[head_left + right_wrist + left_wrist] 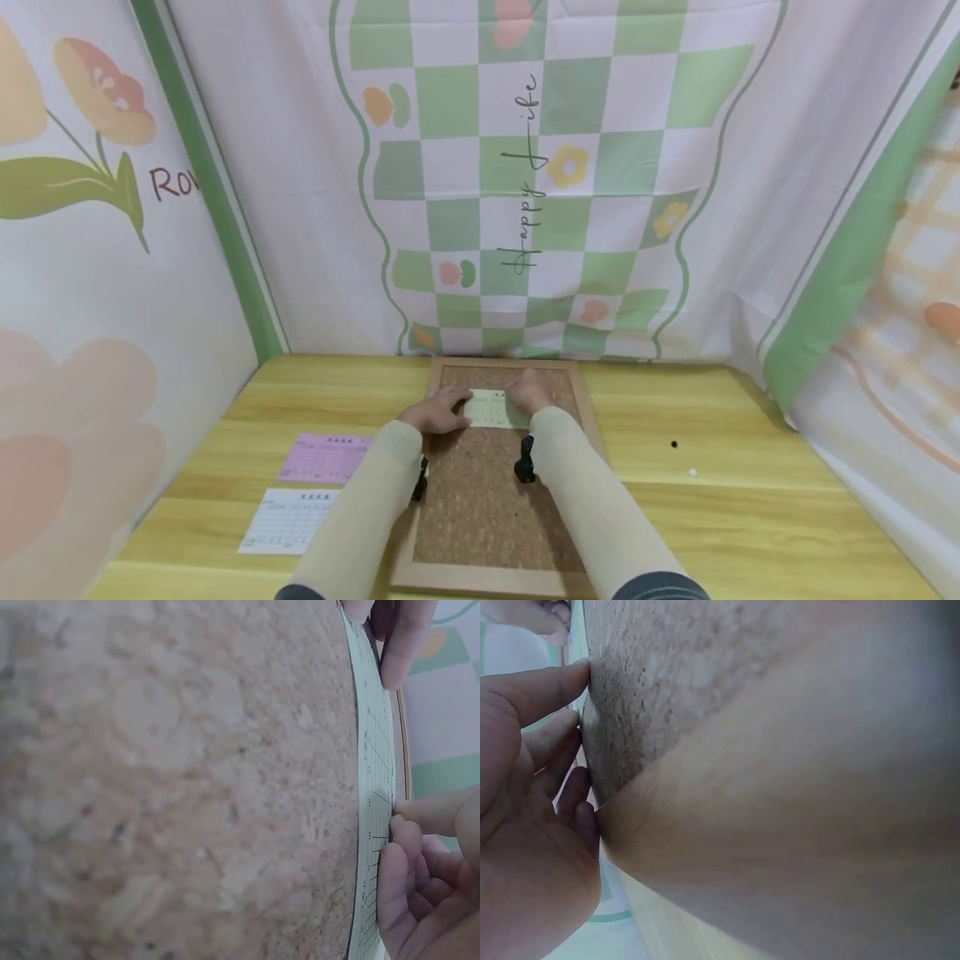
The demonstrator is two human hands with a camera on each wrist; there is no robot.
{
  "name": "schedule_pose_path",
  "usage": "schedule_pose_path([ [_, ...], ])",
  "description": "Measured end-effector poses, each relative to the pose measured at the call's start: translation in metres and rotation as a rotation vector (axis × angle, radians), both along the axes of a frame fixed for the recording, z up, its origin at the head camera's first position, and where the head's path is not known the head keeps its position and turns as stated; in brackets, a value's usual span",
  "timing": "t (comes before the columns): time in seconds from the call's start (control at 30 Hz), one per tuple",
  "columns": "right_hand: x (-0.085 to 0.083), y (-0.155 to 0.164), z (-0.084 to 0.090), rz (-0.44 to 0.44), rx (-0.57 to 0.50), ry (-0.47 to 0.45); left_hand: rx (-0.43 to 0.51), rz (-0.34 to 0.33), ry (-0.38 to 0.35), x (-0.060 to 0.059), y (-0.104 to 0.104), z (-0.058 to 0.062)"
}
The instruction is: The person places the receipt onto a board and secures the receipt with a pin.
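Observation:
A pale green printed slip (487, 407) with a ruled table lies across the upper part of a wood-framed corkboard (480, 500). My left hand (437, 411) rests at the slip's left end, fingers extended and spread, fingertips down on its edge and the cork. Over the slip's right half, my right hand (529, 392) has its fingers curled. In the right wrist view, this right hand (427, 877) brings thumb and forefinger together at the slip's upper edge, pinching a small pale pin-like thing (396, 818) mostly hidden by the fingertips.
A pink slip (325, 457) and a white slip (288, 521) lie on the wooden table (750, 533) left of the board. To its right sit a small black round piece (674, 444) and a white one (693, 472). A patterned curtain (510, 167) hangs behind.

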State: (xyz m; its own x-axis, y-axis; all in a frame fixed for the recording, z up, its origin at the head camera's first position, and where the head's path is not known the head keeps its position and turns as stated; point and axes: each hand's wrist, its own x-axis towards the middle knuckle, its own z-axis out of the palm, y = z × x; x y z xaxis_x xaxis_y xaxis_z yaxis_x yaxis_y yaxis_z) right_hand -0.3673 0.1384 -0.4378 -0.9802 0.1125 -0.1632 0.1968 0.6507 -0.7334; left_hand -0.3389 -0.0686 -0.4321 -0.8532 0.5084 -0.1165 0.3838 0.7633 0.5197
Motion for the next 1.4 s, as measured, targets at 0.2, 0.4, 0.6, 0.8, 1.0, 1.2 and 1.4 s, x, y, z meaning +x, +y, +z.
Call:
schedule_pose_path([
  [0.2, 0.0, -0.002, -0.002, 0.007, 0.041, 0.021, -0.001, 0.002, 0.004, -0.001, -0.001, -0.002],
  [0.4, 0.0, -0.001, -0.004, 0.022, 0.004, 0.027, -0.003, 0.011, 0.0, 0.0, -0.001, -0.002],
  [0.6, 0.001, 0.002, -0.005, 0.045, -0.054, 0.008, 0.001, 0.004, 0.0, 0.0, -0.003, -0.003],
  [0.8, 0.005, 0.003, -0.006, 0.075, -0.059, 0.018, -0.008, 0.0, 0.005, 0.002, -0.003, -0.002],
  [1.0, 0.004, 0.006, -0.006, 0.104, -0.047, 0.03, -0.005, 0.006, 0.006, 0.001, -0.002, -0.002],
  [1.2, 0.006, 0.012, -0.001, 0.182, -0.036, 0.076, 0.005, 0.008, 0.006, -0.002, -0.004, -0.003],
  [1.4, 0.011, 0.018, 0.007, 0.27, -0.054, 0.06, -0.002, -0.003, -0.003, 0.003, -0.001, 0.002],
])
